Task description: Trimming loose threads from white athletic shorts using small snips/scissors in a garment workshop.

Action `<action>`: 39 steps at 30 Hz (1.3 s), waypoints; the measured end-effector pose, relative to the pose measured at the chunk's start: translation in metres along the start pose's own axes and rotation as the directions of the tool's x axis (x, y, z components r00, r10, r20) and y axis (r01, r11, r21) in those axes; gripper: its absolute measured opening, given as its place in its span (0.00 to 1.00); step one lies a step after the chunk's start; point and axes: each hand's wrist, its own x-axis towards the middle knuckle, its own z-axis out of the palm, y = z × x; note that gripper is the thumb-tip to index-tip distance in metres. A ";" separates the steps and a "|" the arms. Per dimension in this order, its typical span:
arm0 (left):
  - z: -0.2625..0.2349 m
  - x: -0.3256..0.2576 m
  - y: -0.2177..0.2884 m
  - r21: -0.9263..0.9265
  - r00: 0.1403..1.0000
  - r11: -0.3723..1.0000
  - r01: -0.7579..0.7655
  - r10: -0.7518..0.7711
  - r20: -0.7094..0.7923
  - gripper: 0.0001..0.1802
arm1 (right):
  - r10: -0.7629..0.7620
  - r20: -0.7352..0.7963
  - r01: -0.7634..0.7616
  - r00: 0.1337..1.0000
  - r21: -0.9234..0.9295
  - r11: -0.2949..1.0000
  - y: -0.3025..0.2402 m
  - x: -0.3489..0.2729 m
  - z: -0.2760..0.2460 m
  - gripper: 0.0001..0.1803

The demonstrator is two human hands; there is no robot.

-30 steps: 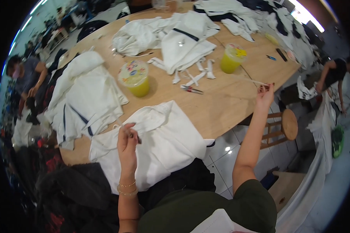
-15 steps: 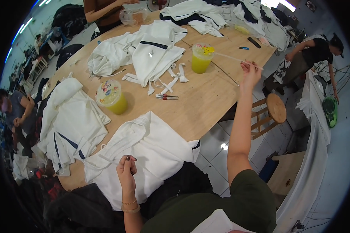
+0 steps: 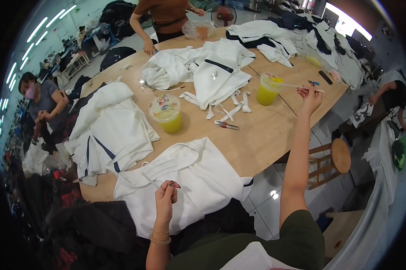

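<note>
A white garment (image 3: pixel 198 180) lies spread over the near edge of the wooden table (image 3: pixel 266 139). My left hand (image 3: pixel 166 198) rests on it with the fingertips pinched together on the cloth. My right hand (image 3: pixel 309 96) is stretched far out over the table's right edge. It pinches a thin pale stick (image 3: pixel 319 90) between thumb and fingers. Any thread between the two hands is too fine to see.
Two cups of yellow drink (image 3: pixel 168 116) (image 3: pixel 267 90) stand mid-table, small snips (image 3: pixel 226 125) and white strips between them. More white garments (image 3: pixel 108 130) (image 3: pixel 212 72) lie in heaps. One person stands at the far end (image 3: pixel 164 18), others at left (image 3: pixel 43 103) and right (image 3: pixel 392 92). A wooden stool (image 3: pixel 338 156) stands by the table.
The view has swung up toward the table's far end. My right arm stays stretched out with the stick. My left hand keeps its pinch on the garment.
</note>
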 end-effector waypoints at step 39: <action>0.028 0.150 0.143 0.081 0.779 0.787 -0.612 0.617 -0.110 0.06 | 0.162 0.011 -0.162 0.987 -0.017 0.987 0.006 0.007 -0.085 0.11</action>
